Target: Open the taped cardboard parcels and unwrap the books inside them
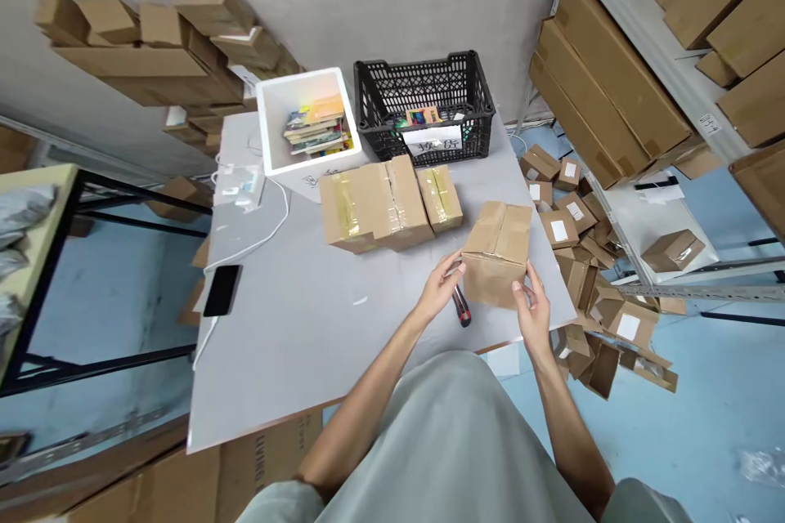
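Observation:
A small taped cardboard box (498, 249) stands near the right front edge of the grey table (294, 327). My left hand (439, 286) touches its left side with curled fingers. My right hand (533, 306) presses against its lower right side, so the box sits between both hands. A red and black utility knife (461, 309) lies on the table just below my left hand.
Two larger taped boxes (374, 204) and a smaller one (440, 196) lie mid-table. Behind them stand a white foam box (305, 118) with books and a black crate (426, 102). A phone (222, 290) on a cable lies left. Several small boxes (589, 261) litter the floor right, beside shelving.

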### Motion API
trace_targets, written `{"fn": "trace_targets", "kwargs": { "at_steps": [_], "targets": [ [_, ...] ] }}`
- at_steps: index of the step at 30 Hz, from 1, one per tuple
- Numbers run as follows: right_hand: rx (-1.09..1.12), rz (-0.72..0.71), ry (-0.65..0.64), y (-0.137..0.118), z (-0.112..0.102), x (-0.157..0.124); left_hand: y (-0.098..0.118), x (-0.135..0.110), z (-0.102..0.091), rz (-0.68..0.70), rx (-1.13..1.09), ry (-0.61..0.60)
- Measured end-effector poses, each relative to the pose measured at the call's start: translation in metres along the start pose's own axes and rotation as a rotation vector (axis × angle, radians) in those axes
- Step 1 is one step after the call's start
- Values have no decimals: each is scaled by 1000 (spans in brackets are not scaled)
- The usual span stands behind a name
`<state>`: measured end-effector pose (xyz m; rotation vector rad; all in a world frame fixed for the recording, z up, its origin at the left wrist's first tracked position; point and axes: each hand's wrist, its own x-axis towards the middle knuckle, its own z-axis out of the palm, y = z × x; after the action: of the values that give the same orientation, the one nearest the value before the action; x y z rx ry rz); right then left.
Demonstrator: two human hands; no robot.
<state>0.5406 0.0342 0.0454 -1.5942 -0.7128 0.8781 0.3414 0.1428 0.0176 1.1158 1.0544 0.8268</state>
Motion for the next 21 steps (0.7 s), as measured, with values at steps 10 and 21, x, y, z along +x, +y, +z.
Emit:
{"fn": "trace_targets", "kwargs": {
  "at_steps": [10, 21],
  "targets": [
    [11, 78, -205, -34, 68, -132, 43, -89, -103, 182, 66, 240],
    [-133, -33, -707, -8, 210, -242, -25, -169, -278, 140, 42, 590]
  ]
}}
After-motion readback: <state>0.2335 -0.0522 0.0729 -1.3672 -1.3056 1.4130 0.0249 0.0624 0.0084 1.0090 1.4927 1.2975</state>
